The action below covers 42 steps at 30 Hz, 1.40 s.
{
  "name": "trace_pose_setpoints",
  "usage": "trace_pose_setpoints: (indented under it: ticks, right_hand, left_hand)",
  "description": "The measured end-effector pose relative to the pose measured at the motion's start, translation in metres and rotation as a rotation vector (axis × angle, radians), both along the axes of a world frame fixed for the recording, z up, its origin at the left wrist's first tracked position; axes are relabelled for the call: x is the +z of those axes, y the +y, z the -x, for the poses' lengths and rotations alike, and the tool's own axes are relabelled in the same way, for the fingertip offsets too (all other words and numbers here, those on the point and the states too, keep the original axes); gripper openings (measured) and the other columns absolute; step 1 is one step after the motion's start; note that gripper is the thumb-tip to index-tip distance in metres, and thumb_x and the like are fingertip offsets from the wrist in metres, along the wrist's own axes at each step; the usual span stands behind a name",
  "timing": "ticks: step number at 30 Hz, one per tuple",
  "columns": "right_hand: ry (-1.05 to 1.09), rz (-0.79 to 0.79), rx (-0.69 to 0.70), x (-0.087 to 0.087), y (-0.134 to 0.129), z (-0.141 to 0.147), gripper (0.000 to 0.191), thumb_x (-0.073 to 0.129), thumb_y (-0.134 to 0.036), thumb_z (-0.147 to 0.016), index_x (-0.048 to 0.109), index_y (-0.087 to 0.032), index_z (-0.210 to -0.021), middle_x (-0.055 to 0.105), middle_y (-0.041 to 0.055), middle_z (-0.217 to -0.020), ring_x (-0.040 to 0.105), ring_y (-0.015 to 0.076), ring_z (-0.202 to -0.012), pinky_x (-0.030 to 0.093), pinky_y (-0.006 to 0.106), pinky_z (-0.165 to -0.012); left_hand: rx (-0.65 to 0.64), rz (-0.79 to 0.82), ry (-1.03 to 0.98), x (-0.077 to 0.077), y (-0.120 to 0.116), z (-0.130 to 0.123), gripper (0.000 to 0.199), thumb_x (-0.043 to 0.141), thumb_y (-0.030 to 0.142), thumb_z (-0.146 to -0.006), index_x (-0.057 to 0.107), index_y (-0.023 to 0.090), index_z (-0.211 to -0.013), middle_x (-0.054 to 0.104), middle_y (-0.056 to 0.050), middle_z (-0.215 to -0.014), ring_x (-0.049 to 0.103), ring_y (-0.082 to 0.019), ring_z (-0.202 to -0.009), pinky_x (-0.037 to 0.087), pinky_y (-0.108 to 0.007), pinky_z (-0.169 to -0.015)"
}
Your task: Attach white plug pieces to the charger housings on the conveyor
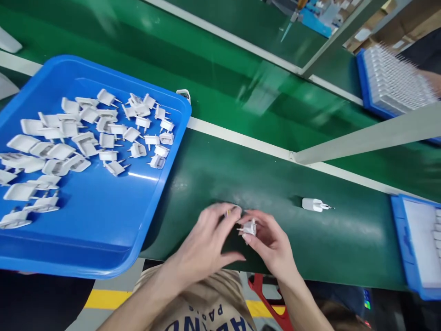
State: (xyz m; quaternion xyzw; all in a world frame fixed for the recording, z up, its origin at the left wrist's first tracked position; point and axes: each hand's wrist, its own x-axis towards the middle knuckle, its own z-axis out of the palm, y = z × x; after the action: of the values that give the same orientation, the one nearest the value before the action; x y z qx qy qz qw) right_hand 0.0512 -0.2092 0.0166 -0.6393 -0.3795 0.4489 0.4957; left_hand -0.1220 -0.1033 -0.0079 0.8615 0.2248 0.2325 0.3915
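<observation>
Here, the right hand [272, 239] pinches a white plastic two-pin plug [250, 227]; the left hand [206, 239] curls half-open, its hold unclear.

Illumination: bright overall, cool in tone. Highlights on upward-facing surfaces indicate an overhead source. A narrow white glare streak marks the floor of the blue tray [103, 216]; broader, diffuse patches lie on the green tabletop [347, 248]. A soft shadow borders the tray's right edge, and a small one extends left of the white adapter [310, 204]. The area beneath the tabletop is dim.

Sharpness: the left hand [206, 234] shows motion blur; the white plug piece [251, 227] in the right hand [272, 241] is slightly soft. The white parts [392, 80] at upper right are smeared.

Geometry: shapes stretch toward the frame edges.
</observation>
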Motion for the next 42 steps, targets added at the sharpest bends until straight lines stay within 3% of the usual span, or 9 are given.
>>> trace_pose_setpoints:
  ticks: [3,8,12,17,24,27,32,36,42]
  right_hand:
    - [0.114,-0.057,-0.049,-0.006,-0.003,-0.003,0.034,0.076,-0.031,-0.096,0.061,-0.029,-0.126,0.074,0.0066,-0.113,0.072,0.0175,-0.09,0.063,0.031,-0.079]
    - [0.038,-0.049,-0.108,-0.01,-0.009,-0.011,0.028,0.072,-0.035,-0.097,0.072,-0.029,-0.124,0.062,0.0091,-0.12,0.071,0.0186,-0.086,0.064,0.032,-0.071]
    - [-0.004,-0.06,-0.145,-0.014,-0.016,-0.013,0.04,0.073,-0.037,-0.097,0.065,-0.031,-0.135,0.065,0.0066,-0.112,0.07,0.0183,-0.089,0.064,0.031,-0.078]
    - [0.0,-0.098,-0.137,-0.009,-0.018,-0.006,0.035,0.064,-0.029,-0.103,0.054,-0.034,-0.137,0.068,0.006,-0.122,0.073,0.0199,-0.111,0.06,0.038,-0.101]
    - [-0.164,-0.177,-0.175,-0.006,-0.014,0.002,0.034,0.066,-0.022,-0.1,0.051,-0.03,-0.129,0.069,0.0119,-0.128,0.071,0.0251,-0.119,0.065,0.04,-0.089]
    - [-0.243,-0.179,-0.121,-0.006,-0.011,0.0,0.022,0.064,-0.021,-0.101,0.058,-0.027,-0.122,0.071,0.0123,-0.123,0.069,0.0248,-0.119,0.063,0.039,-0.089]
    - [-0.376,-0.165,-0.015,-0.007,-0.007,-0.001,0.025,0.07,-0.023,-0.099,0.067,-0.028,-0.123,0.073,0.0108,-0.118,0.072,0.0249,-0.106,0.063,0.04,-0.083]
    - [-0.463,-0.149,0.019,-0.001,-0.005,-0.002,0.042,0.079,-0.028,-0.093,0.062,-0.031,-0.132,0.075,0.0072,-0.112,0.072,0.0216,-0.087,0.064,0.036,-0.074]
    - [-0.767,-0.17,0.379,0.022,0.008,-0.006,0.041,0.06,-0.008,-0.101,0.068,-0.035,-0.131,0.068,0.0054,-0.119,0.068,0.0195,-0.1,0.063,0.034,-0.08]
  left_hand:
    - [-0.056,0.06,0.099,-0.002,0.019,-0.004,0.077,0.07,0.044,-0.097,0.031,0.022,-0.161,0.052,-0.018,-0.155,0.048,-0.036,-0.146,0.05,-0.055,-0.114]
    - [-0.183,-0.02,0.086,-0.007,0.03,-0.008,0.039,0.054,0.028,-0.107,0.052,0.024,-0.146,0.065,-0.01,-0.143,0.06,-0.026,-0.131,0.05,-0.047,-0.109]
    - [-0.107,-0.145,0.088,-0.01,0.022,-0.008,0.028,0.056,0.024,-0.105,0.058,0.017,-0.133,0.071,-0.011,-0.126,0.066,-0.024,-0.112,0.051,-0.04,-0.097]
    - [0.078,-0.378,0.081,-0.018,0.007,-0.013,0.016,0.062,0.03,-0.102,0.059,0.014,-0.103,0.069,-0.008,-0.09,0.06,-0.023,-0.081,0.044,-0.037,-0.073]
    - [0.262,-0.466,0.217,-0.022,-0.009,-0.006,0.028,0.064,0.041,-0.101,0.062,0.013,-0.105,0.059,-0.003,-0.073,0.053,-0.023,-0.068,0.038,-0.039,-0.067]
    - [0.148,-0.362,0.256,-0.016,-0.01,0.003,0.039,0.062,0.048,-0.101,0.061,0.011,-0.116,0.065,-0.007,-0.085,0.056,-0.024,-0.076,0.04,-0.039,-0.072]
    - [0.005,-0.159,0.257,-0.015,-0.007,0.015,0.025,0.057,0.029,-0.103,0.058,0.015,-0.124,0.069,-0.007,-0.1,0.058,-0.025,-0.087,0.04,-0.038,-0.078]
    - [0.047,-0.141,0.174,-0.022,-0.005,0.016,0.021,0.062,0.032,-0.103,0.062,0.017,-0.116,0.067,-0.004,-0.091,0.056,-0.023,-0.083,0.035,-0.037,-0.073]
    - [0.084,-0.108,0.114,-0.027,-0.005,0.014,0.021,0.061,0.037,-0.104,0.064,0.017,-0.109,0.067,-0.004,-0.09,0.053,-0.022,-0.081,0.033,-0.037,-0.072]
